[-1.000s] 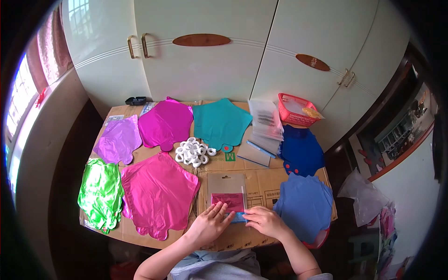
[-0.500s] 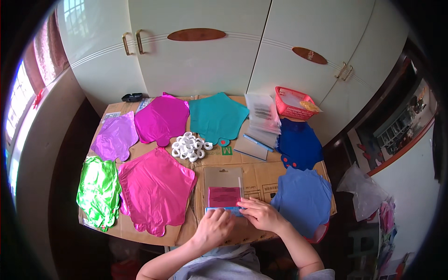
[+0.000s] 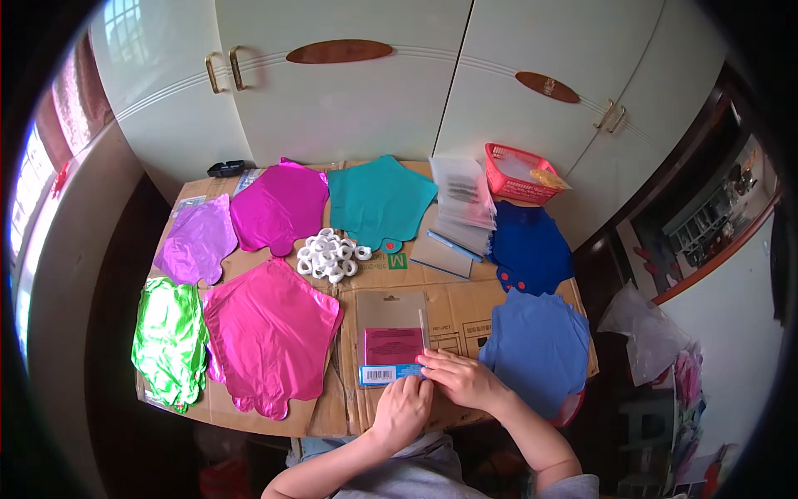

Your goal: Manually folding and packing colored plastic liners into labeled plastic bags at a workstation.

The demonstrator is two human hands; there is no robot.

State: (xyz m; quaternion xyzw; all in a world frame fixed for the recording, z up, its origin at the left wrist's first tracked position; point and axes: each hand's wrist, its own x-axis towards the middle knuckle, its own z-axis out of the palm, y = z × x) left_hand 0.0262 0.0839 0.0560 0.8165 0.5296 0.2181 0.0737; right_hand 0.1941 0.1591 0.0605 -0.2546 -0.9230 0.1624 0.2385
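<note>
A flat clear packet [image 3: 391,306] lies on the cardboard in front of me. Inside are a folded pink foil sheet [image 3: 393,346] and a blue-and-white barcode label [image 3: 387,373]. My right hand [image 3: 459,379] has its fingers together on the packet's right edge, close to a narrow pale strip. My left hand [image 3: 405,409] is closed, knuckles up, by the packet's lower right corner. Its fingertips meet the right thumb, and what they pinch is hidden. Left of the packet spreads a large pink foil balloon [image 3: 273,337]; to its right lies a light blue balloon pile [image 3: 536,349].
White rings [image 3: 329,254] are heaped mid-table. Green [image 3: 169,343], lilac [image 3: 196,241], magenta [image 3: 280,206], teal [image 3: 381,202] and dark blue [image 3: 532,248] balloons surround them. Clear sleeves [image 3: 462,195], a blue pen [image 3: 451,246] and a red basket [image 3: 519,190] lie toward the back right.
My left hand has moved right, off the label, to the packet's lower right corner beside my right hand. The barcode now shows. The whole view has shifted slightly.
</note>
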